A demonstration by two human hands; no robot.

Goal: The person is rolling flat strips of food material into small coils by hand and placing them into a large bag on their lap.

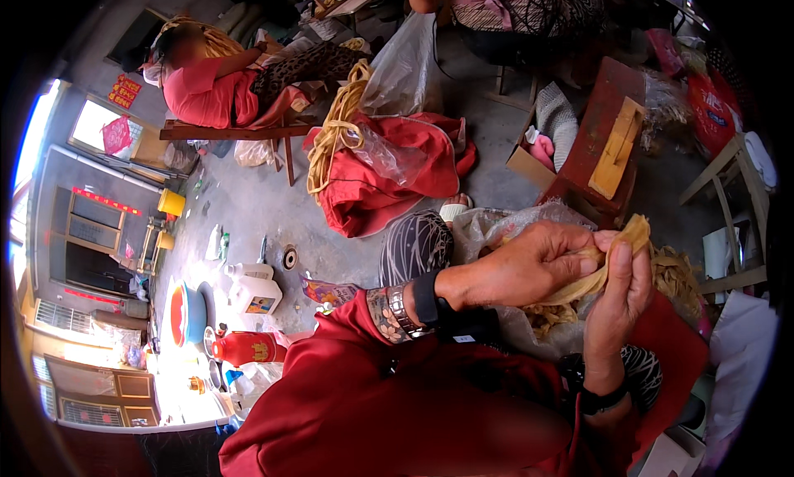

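A flat, pale-yellow fibrous strip (633, 232) is stretched between my hands above my lap. My left hand (529, 266) pinches it between thumb and fingers. Close by on the right, my right hand (622, 299) grips the same strip, its upper end sticking out past the fingertips. Beneath both hands lies a clear plastic bag (488, 229) with loose yellow strips (550, 318) in it, partly covered by my hands. More crumpled yellow strips (674, 277) lie to the right of my right hand.
Ahead stands a red wooden bench (608, 96) bearing a yellow wooden block (617, 150). A red cloth (389, 179) with a braided yellow rope (331, 146) lies on the floor. A person in pink (211, 88) sits far left; another person (525, 5) is at the top. White jugs (255, 295) stand left.
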